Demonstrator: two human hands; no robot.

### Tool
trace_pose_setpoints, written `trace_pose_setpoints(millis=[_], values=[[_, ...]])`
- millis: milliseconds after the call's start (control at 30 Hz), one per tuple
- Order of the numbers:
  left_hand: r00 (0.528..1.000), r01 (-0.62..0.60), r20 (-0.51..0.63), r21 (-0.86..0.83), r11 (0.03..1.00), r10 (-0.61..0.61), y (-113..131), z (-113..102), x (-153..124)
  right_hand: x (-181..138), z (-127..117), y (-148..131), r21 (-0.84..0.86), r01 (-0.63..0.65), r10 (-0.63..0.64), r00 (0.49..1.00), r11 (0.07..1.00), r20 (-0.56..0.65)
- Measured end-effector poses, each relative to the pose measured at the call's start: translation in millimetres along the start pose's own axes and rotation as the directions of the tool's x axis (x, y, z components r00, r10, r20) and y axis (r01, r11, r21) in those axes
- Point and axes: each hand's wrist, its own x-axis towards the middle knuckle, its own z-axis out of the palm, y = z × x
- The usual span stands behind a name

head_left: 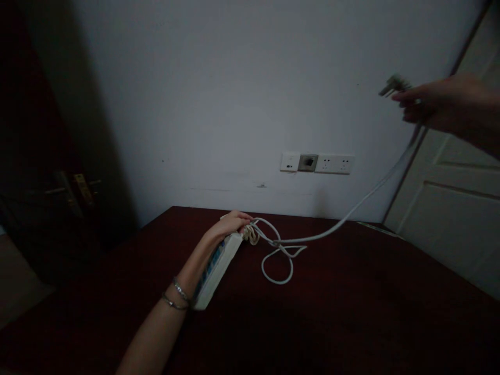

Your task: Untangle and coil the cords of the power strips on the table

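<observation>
A white power strip (219,276) with blue parts on its upper face lies on a dark red table. My left hand (233,223) grips its far end, fingers bent over it beside the spot where the cord comes out. At the upper right, my right hand (429,104), somewhat blurred, is closed around the cord just behind the plug (395,86), whose prongs point left. The white cord (347,219) sags from there down to the table, where it lies in loose loops. A beige tied bundle (251,234) sits at the strip's end.
Wall sockets (335,164) and a dark switch plate (308,162) are set low in the wall behind the table (332,312). A pale panelled door (461,177) stands at right. At left is a dark door with a handle (57,191).
</observation>
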Motion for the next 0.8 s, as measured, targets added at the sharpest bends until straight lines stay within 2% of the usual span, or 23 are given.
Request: trace_pose_setpoints(millis=[33,67,100,167,233,300,400,500,600,667,733,800], values=[[1.0,0.002,0.001,-0.02,1.0,-0.002,2,0,-2,-14,10,1,-0.038,-0.132,0.132,0.991,0.991,0.009],[1.0,0.0,0.003,-0.036,0.999,0.0,4,0,-3,-30,19,2,-0.041,-0.173,0.174,0.985,0.984,0.016],[1.0,-0.005,0.008,-0.047,0.999,0.006,6,0,-5,-46,28,2,-0.057,-0.175,0.178,0.983,0.983,0.049],[0.999,-0.017,0.037,-0.035,0.999,0.018,8,1,-9,-77,43,4,-0.089,-0.13,0.145,0.971,0.988,0.188],[0.996,-0.035,0.081,0.026,0.999,0.032,9,0,-11,-99,54,8,-0.11,-0.096,0.122,0.958,0.989,0.261],[0.991,-0.072,0.12,0.103,0.992,0.059,7,0,-11,-110,61,13,-0.094,-0.103,0.129,0.93,0.99,0.345],[0.985,-0.127,0.135,0.168,0.978,0.105,3,-1,-9,-112,64,23,-0.077,-0.158,0.176,0.898,0.984,0.403],[0.99,-0.118,0.101,0.189,0.975,0.1,0,-1,-7,-113,66,39,-0.04,-0.285,0.274,0.86,0.958,0.431],[0.998,-0.066,0.004,0.202,0.977,0.066,0,-2,-7,-129,67,61,0.009,-0.497,0.441,0.779,0.868,0.446],[0.995,-0.04,-0.08,0.201,0.979,0.057,3,-3,-8,-152,64,78,0.053,-0.619,0.535,0.716,0.784,0.448],[0.985,-0.028,-0.16,0.177,0.984,0.057,7,-4,-9,-182,60,94,0.098,-0.703,0.568,0.641,0.704,0.515],[0.973,-0.025,-0.223,0.124,0.992,0.053,11,-5,-10,-216,55,108,0.147,-0.759,0.52,0.56,0.634,0.646]])
